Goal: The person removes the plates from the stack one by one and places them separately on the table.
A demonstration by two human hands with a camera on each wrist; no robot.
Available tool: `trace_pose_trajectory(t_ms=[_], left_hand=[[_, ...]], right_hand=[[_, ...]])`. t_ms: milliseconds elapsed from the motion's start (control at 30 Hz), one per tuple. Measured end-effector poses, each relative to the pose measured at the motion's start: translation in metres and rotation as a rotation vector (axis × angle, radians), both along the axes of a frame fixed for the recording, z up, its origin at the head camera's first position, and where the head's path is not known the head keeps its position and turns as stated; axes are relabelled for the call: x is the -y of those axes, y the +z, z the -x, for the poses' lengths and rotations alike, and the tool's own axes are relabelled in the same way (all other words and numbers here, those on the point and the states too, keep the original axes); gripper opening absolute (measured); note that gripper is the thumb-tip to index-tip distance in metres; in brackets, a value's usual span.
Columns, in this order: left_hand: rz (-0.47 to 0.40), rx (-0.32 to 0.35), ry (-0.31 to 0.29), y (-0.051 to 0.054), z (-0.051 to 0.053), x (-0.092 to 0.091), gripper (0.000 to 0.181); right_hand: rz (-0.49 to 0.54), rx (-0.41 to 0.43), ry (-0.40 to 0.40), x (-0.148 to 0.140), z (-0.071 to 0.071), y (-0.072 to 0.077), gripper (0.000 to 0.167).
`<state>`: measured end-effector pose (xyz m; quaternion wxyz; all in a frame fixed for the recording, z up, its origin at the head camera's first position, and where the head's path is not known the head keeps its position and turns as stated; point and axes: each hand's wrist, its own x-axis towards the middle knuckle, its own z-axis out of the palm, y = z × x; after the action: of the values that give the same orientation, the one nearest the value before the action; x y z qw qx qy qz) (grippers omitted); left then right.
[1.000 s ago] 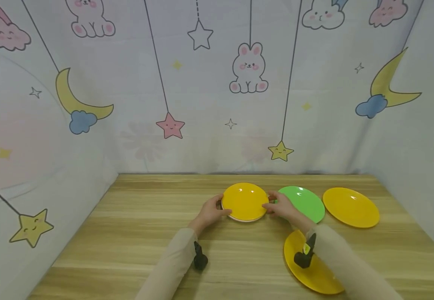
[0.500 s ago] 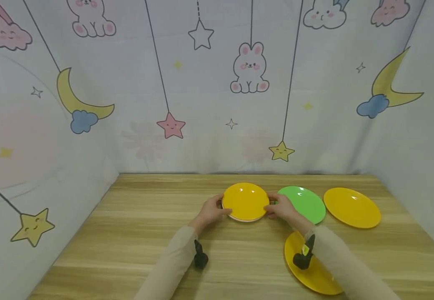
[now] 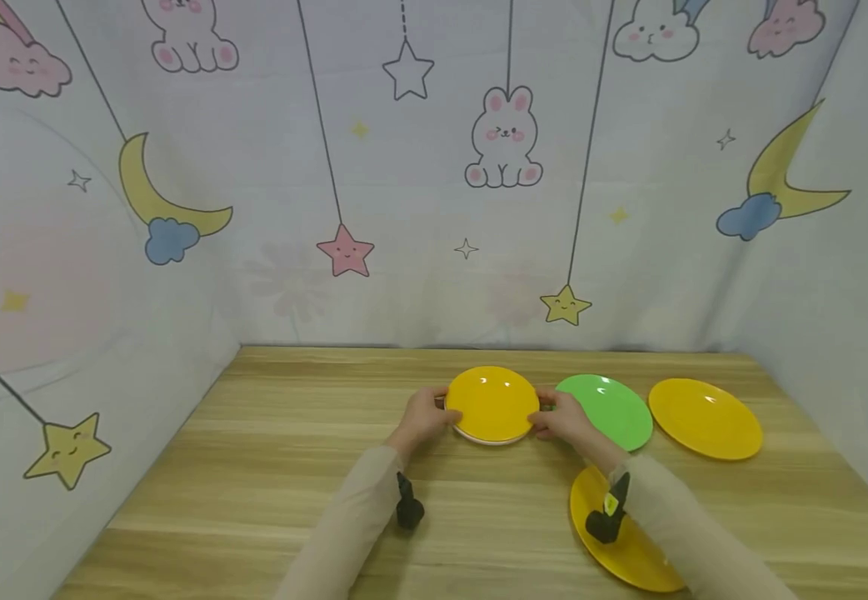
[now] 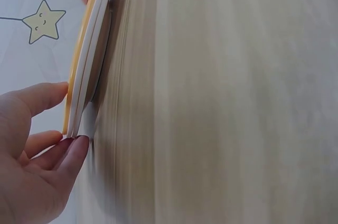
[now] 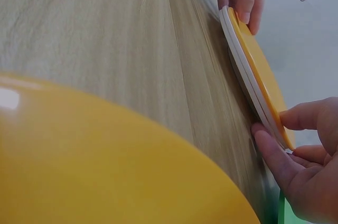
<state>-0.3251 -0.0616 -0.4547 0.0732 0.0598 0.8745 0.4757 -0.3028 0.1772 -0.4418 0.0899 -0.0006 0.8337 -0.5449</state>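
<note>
A small stack of plates (image 3: 492,404), yellow on top with white rims showing below, is held level at the back middle of the table. My left hand (image 3: 422,419) pinches its left rim, thumb on the yellow face and fingertips underneath, as the left wrist view shows at the stack's edge (image 4: 80,71). On the opposite rim, my right hand (image 3: 565,415) grips the same way, with the thumb (image 5: 303,115) above and fingers below. From the wrist views the stack appears slightly off the tabletop. Its underside is mostly hidden.
A green plate (image 3: 617,412) lies just right of the stack, partly behind my right hand. Farther right lies a yellow plate (image 3: 704,418). Another yellow plate (image 3: 632,558) sits nearer, partly under my right forearm. A printed cloth (image 3: 404,183) hangs behind the wooden table (image 3: 291,467).
</note>
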Motion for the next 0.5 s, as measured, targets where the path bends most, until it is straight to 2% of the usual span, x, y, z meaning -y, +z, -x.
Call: trace_pose_trajectory(t_ms=[300,500], left_hand=[[0.042,-0.030,0.109,0.0030,-0.0018,-0.0053,0.058],[0.026,-0.056,0.109,0.0024,-0.0029,-0.0048,0.051]], right_hand=[[0.001,-0.010,-0.010,0.0006,-0.0010,0.0002,0.055],[-0.011,-0.003,-0.010,0.0008,-0.0001,-0.0008,0.054]])
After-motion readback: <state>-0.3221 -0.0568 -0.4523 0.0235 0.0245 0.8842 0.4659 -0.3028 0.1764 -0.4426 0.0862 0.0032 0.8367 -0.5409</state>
